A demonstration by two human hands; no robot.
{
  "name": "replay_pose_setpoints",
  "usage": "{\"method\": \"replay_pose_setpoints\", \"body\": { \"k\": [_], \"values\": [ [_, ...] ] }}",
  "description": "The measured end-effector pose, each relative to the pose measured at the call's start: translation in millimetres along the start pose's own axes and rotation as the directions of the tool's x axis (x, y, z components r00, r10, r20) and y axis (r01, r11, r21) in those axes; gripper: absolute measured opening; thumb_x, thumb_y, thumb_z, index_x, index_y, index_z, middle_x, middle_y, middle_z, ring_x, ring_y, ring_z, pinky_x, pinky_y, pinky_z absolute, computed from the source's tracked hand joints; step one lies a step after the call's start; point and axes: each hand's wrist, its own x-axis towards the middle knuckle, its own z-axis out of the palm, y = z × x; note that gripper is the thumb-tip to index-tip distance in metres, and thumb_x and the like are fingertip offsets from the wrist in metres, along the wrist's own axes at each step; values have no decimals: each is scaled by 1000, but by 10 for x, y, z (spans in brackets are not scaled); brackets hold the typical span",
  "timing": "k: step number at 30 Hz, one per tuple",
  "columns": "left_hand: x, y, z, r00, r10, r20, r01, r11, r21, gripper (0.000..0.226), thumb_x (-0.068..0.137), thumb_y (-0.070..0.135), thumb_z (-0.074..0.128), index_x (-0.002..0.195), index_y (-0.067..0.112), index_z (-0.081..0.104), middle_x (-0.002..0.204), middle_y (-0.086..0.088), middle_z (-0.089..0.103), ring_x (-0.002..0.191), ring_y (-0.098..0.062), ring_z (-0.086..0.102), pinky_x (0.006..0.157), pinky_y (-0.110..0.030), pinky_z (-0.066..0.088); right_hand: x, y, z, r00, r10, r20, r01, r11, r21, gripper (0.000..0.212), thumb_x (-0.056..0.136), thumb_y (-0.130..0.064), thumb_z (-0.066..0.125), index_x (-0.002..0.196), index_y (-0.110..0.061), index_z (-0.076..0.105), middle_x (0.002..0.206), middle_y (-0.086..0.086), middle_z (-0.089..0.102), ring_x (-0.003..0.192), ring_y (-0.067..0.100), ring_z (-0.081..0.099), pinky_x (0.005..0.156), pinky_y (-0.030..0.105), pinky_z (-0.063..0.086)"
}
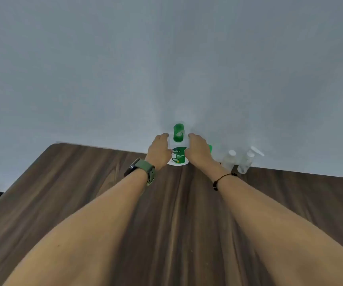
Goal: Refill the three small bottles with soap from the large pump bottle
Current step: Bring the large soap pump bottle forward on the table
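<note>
The wide wooden table [67,203] lies bare near and left of both forearms; the wall [166,69] closes off the far edge. Right of the large pump bottle [178,149], two clear small bottles [229,159] crowd the wall, perhaps touching

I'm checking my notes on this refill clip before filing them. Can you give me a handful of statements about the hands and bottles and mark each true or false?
1. Both hands, the left hand and the right hand, are on the large pump bottle. True.
2. The pump bottle's top is red. False: it is green.
3. The small clear bottles stand to the right of the pump bottle. True.
4. The watch is on the right wrist. False: it is on the left wrist.
5. The pump bottle lies on its side on the table. False: it stands upright.
</note>
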Motion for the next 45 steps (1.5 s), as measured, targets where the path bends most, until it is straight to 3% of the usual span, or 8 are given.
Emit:
{"method": "replay_pose_setpoints", "body": {
  "k": [9,13,17,24,29,34,38,45],
  "values": [
    [265,-154,260,997,52,-59,-51,999,8,40,83,2,54,122,-1,45,120,-22,45,106,-36,48,85,-35,38,127,127,249,997,-39,-62,36,999,-41,41,80,5,54,120,2,47,122,21,43,102,37,52,85,33,38],
    [72,-232,244,992,120,-28,-120,993,6,40,80,8,63,117,0,50,111,-18,48,99,-30,49,82,-32,38,-99,222,197,997,-70,-15,70,998,2,40,78,-3,62,117,-1,52,116,17,46,100,31,52,82,26,35],
    [-378,-231,141,982,179,55,-181,983,30,30,83,13,62,108,0,53,94,-5,41,82,-18,42,70,-25,31,-573,237,82,988,-143,52,143,990,-3,35,77,-10,64,110,-3,55,105,12,54,95,26,53,70,21,27],
    [-1778,-103,-14,970,238,42,-236,971,-40,20,85,14,60,103,9,54,83,7,49,73,-12,47,68,-24,34,-1934,30,-155,978,-193,80,189,980,62,32,79,-14,64,109,-9,53,96,8,67,85,24,61,77,34,46],
    [-2770,-78,24,964,262,38,-260,964,-54,27,83,18,62,109,10,57,95,0,62,82,-14,57,71,-23,40,-2950,30,-218,969,-228,92,216,969,121,32,78,-12,64,109,-10,54,94,5,67,84,24,63,69,27,39],
    [-3484,98,271,964,263,45,-260,964,-53,38,81,16,63,117,12,54,111,-4,63,99,-18,59,81,-20,39,-3760,244,-293,979,-185,83,175,978,116,36,79,-13,66,112,-13,54,101,0,67,91,19,61,73,23,38],
    [-3737,323,546,939,321,123,-314,947,-74,39,82,17,62,119,10,52,116,-5,61,105,-20,57,90,-31,43,-4224,496,-446,996,-85,18,82,990,115,36,77,-11,68,111,-14,56,97,-4,65,89,17,61,74,24,41],
    [-3904,706,984,884,399,242,-390,917,-86,41,85,17,58,124,9,49,122,-6,58,111,-22,54,93,-32,41,-4706,913,-683,995,70,-74,-65,996,66,36,76,-12,69,109,-15,56,93,-9,62,86,17,61,71,22,38]
  ]
}}
